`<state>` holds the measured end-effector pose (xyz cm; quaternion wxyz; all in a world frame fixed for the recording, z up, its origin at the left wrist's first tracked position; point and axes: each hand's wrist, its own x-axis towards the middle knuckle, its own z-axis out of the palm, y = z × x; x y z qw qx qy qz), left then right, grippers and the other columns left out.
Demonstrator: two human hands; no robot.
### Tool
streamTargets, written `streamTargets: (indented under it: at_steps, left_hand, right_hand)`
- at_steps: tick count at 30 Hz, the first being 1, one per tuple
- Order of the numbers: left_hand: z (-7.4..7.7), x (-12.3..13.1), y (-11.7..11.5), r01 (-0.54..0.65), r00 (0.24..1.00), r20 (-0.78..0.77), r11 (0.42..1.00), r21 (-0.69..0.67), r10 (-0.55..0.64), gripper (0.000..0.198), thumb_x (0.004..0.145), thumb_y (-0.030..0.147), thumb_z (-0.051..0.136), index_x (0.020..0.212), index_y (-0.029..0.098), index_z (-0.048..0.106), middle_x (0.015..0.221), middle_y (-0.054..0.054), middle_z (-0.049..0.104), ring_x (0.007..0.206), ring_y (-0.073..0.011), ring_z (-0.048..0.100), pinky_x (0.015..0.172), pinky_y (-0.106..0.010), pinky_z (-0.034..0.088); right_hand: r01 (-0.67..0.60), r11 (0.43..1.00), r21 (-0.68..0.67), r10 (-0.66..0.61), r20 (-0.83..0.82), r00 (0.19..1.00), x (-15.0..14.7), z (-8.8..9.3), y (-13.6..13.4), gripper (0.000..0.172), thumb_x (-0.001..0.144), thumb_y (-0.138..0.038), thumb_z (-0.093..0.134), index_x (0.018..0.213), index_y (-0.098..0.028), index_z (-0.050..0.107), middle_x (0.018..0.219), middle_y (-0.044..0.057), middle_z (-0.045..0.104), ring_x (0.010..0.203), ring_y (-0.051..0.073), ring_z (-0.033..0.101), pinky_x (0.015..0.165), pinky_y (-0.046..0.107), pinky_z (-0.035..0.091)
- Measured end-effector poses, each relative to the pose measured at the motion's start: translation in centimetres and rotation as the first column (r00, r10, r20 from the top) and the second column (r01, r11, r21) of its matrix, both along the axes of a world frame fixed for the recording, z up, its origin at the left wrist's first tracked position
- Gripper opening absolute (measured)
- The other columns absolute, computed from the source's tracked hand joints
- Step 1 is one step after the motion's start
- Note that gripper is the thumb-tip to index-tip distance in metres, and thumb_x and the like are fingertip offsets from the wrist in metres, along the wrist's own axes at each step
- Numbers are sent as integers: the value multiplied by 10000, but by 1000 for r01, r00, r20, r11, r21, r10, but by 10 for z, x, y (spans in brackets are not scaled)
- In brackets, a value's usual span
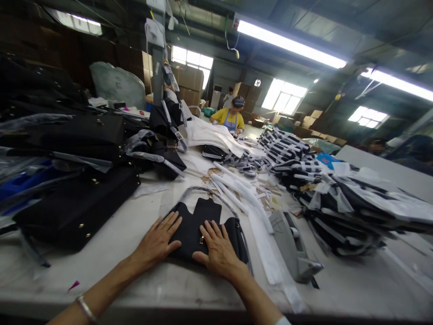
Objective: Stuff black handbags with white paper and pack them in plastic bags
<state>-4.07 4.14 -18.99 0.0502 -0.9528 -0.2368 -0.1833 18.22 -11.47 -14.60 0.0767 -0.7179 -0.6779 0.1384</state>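
Observation:
A black handbag point(189, 234) lies flat on the white table in front of me, its flap tab folded up and away. Around its far side curves a handle wrapped in clear plastic point(203, 188). My left hand point(157, 241) rests on the bag's left side, fingers spread out flat. On the right part of the bag lies my right hand point(218, 248), also flat with its fingers apart. A small gold clasp point(201, 240) shows just beside the right fingers. Neither hand grips anything.
To the right stands a grey tape dispenser point(291, 246), with white foam strips point(260, 239) beside it. Black bags point(77, 203) are piled on the left. Wrapped straps and black pieces point(341, 212) are stacked at right. A co-worker in yellow point(230, 118) is across the table.

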Motion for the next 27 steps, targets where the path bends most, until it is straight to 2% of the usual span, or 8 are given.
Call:
streamTargets:
  at_steps: [3, 6, 8, 12, 16, 19, 23, 27]
  left_hand:
    - [26, 13, -16, 22, 1000, -12, 999, 34, -21, 698, 930, 640, 466, 1424, 149, 518, 1429, -180, 553, 1354, -317, 481, 1181, -500, 227]
    - [45, 39, -38, 190, 981, -28, 982, -1, -190, 800, 898, 672, 504, 1539, 231, 321, 1564, -140, 392, 1452, -314, 349, 1210, -533, 160]
    - [42, 53, -48, 282, 949, -113, 954, -103, -293, 857, 883, 681, 521, 1563, 239, 245, 1561, -150, 393, 1436, -311, 380, 1184, -515, 246]
    - [21, 60, -53, 257, 941, -166, 941, -221, -296, 842, 917, 607, 533, 1577, 217, 184, 1546, -188, 399, 1427, -329, 394, 1154, -533, 304]
    - [14, 51, -56, 303, 948, -59, 941, -149, -314, 778, 894, 558, 610, 1551, 339, 256, 1510, -146, 465, 1388, -347, 446, 1118, -573, 347]
    - [6, 47, -62, 312, 950, 32, 947, -68, -311, 784, 829, 488, 726, 1506, 368, 348, 1456, -113, 535, 1339, -336, 503, 1102, -582, 374]
    - [-21, 55, -64, 301, 929, 201, 950, 81, -311, 724, 811, 526, 726, 1448, 333, 441, 1392, -99, 591, 1303, -318, 533, 1091, -564, 409]
    - [-44, 67, -60, 157, 877, 401, 947, 281, -265, 413, 890, 427, 679, 1284, 344, 590, 1203, -9, 701, 1195, -215, 618, 1119, -469, 426]
  right_hand:
    - [6, 1000, -2, -6, -32, 999, -1, -3, -1, 798, 913, -699, 412, 1554, -231, 321, 1638, 46, 224, 1521, 323, 135, 1226, 560, 62]
    - [11, 1000, -23, -12, -40, 999, 0, -3, 1, 756, 939, -634, 409, 1561, -216, 304, 1640, 44, 202, 1526, 312, 112, 1230, 543, 31]
    - [13, 998, -59, -16, -52, 998, 4, 2, 2, 780, 933, -602, 448, 1569, -185, 272, 1642, 64, 179, 1527, 314, 92, 1230, 545, 31]
    - [-35, 986, -162, 10, -148, 989, 22, 18, 0, 764, 916, -530, 521, 1532, -111, 351, 1618, 128, 245, 1514, 292, 178, 1236, 495, 140]
    - [50, 996, -79, -54, -53, 997, 41, 20, -12, 684, 961, -533, 452, 1510, -128, 407, 1589, 142, 307, 1499, 303, 231, 1237, 524, 102]
    - [28, 985, -168, -37, -50, 998, 58, 24, -10, 723, 923, -545, 521, 1509, -137, 410, 1582, 141, 321, 1485, 317, 264, 1233, 510, 144]
    - [-22, 957, -289, -33, -185, 982, 83, 57, 40, 509, 833, -430, 647, 1303, -235, 660, 1315, 88, 664, 1216, 288, 619, 1039, 383, 471]
    - [38, 999, -33, -43, -195, 980, 83, 91, 141, 351, 903, -418, 557, 1167, -263, 730, 1122, 32, 757, 1062, 219, 698, 928, 296, 515]
